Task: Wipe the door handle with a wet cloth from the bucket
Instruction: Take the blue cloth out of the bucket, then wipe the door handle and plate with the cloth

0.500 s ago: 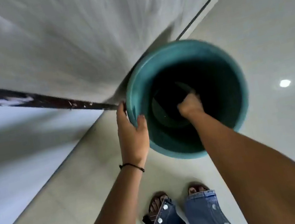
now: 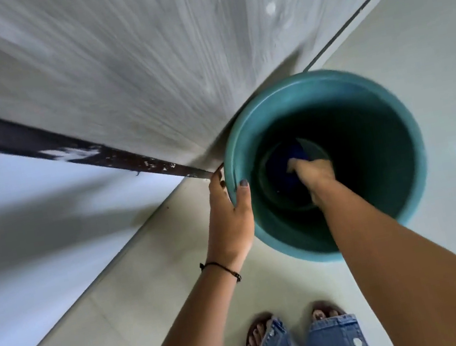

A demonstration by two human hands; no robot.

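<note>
Blue cloth [image 2: 294, 158], dark and bunched, lies at the bottom of a deep, round teal plastic bucket [image 2: 274, 237] that stands on a pale glossy tiled floor [image 2: 432, 75]. Seen from above, the bucket sits at about two o'clock from the person's sandalled feet [image 2: 327, 312], tight against the bottom corner of a grey wood-grain door [image 2: 141, 66].

Right hand [image 2: 310, 172] reaches straight down into the bucket, the forearm crossing the near rim at about six o'clock. Its fingers curl onto the cloth, which shows just past the fingertips toward eleven o'clock. The hand appears closed around the fabric, though the dim interior makes it hard to tell how firm the hold is. Whether water is in the bucket cannot be made out.

Left hand [image 2: 229, 212], with a thin black cord bracelet [image 2: 222, 268] on its wrist, clamps the bucket's rim at about nine o'clock, thumb inside the wall and fingers outside, steadying it.

Judging from this, the cloth sits directly under the right hand's grip, so the coming move is a straight lift up and out along the bucket's upright axis. No door handle is in view; it presumably lies higher on the door, beyond twelve o'clock.
</note>
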